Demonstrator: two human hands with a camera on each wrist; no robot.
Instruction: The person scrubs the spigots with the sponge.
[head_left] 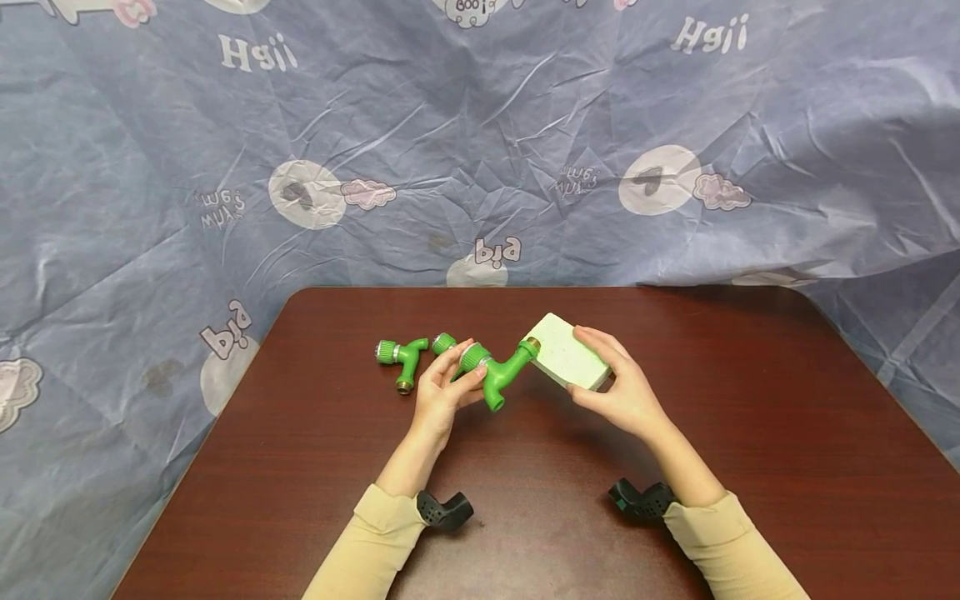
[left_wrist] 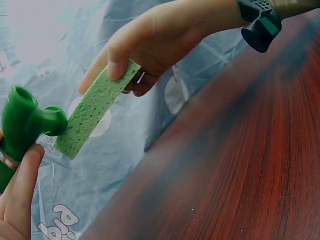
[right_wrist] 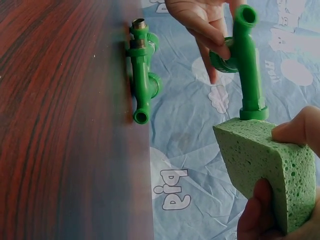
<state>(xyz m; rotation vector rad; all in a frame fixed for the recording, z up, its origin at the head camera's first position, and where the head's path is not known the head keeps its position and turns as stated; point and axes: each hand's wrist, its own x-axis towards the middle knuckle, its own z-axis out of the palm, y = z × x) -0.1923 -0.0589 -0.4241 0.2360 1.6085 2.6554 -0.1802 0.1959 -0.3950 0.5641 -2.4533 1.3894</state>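
My left hand (head_left: 442, 396) grips a green tap (head_left: 498, 375) by its ribbed knob end, holding it above the table. The tap's brass-tipped inlet points right and meets the face of a light green sponge (head_left: 562, 350). My right hand (head_left: 622, 392) pinches that sponge between thumb and fingers, tilted and raised off the table. In the right wrist view the collar of the tap (right_wrist: 247, 75) is right at the edge of the porous sponge (right_wrist: 250, 155). The left wrist view shows the sponge (left_wrist: 97, 110) edge-on beside the tap's end.
Another green tap (head_left: 405, 362) lies on the dark red-brown table (head_left: 300, 483), left of my left hand. A further green tap (head_left: 442, 343) lies behind that hand, partly hidden by it. A blue printed cloth (head_left: 480, 150) hangs behind the table's far edge.
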